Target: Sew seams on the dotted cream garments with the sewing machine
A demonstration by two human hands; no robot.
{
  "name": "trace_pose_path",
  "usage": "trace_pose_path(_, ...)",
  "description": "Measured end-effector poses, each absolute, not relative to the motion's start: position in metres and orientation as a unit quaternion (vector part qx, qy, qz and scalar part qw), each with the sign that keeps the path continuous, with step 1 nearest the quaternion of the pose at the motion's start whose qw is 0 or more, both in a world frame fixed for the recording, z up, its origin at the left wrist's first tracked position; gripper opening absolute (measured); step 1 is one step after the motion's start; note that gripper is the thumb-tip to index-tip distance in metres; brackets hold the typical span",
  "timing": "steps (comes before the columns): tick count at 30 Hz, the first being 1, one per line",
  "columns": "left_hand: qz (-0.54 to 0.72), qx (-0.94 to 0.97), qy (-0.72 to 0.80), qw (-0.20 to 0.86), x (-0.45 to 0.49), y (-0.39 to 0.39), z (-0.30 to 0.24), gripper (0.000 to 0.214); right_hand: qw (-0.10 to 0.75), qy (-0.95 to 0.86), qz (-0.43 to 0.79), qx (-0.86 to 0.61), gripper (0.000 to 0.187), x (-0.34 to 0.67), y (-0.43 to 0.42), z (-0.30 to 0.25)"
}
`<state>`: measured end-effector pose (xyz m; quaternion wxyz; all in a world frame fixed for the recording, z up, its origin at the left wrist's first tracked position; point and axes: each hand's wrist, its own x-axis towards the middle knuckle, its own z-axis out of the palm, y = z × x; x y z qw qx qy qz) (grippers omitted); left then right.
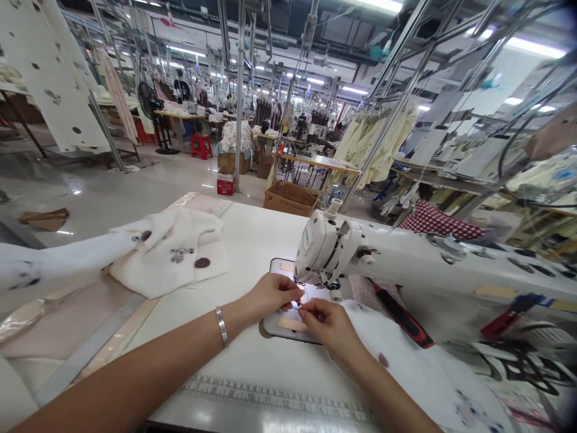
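Note:
Both hands meet under the head of a white sewing machine (419,255), close to its lit needle area. My left hand (273,294), a silver bracelet on the wrist, is closed with thumb and forefinger pinched together. Just to the right, my right hand (329,322) is pinched too, its fingertips almost touching the left ones. Whatever lies between the fingers is too small to make out. Beneath them sits the metal bed plate (274,332). White printed fabric (401,355) lies beside and under my right forearm. More white fabric with brown dots (180,258) rests at the left.
A ruler strip (270,394) runs along the table's front edge. A black-and-red handled tool (403,316) leans by the machine arm, with black scissors (523,364) farther right. Beyond the table stand a cardboard box (291,198), a red stool (201,146) and hanging garments (360,144).

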<state>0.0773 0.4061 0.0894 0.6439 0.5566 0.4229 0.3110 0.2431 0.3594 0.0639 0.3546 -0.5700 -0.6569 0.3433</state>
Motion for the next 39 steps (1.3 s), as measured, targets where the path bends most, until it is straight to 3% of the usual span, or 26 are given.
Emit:
trace_pose_path(13, 0.309, 0.556, 0.452, 0.625, 0.08, 0.409, 0.083, 0.03, 0.356, -0.648, 0.338, -0.582, 0.019, 0.245, 0.362, 0.057)
trace_pose_path(29, 0.31, 0.524, 0.452, 0.652, 0.081, 0.41, 0.085, 0.011, 0.352, -0.627, 0.367, -0.59, 0.029, 0.25, 0.36, 0.06)
trace_pose_path(39, 0.291, 0.552, 0.46, 0.632, 0.081, 0.416, 0.078, 0.013, 0.353, -0.625, 0.372, -0.589, 0.03, 0.25, 0.359, 0.063)
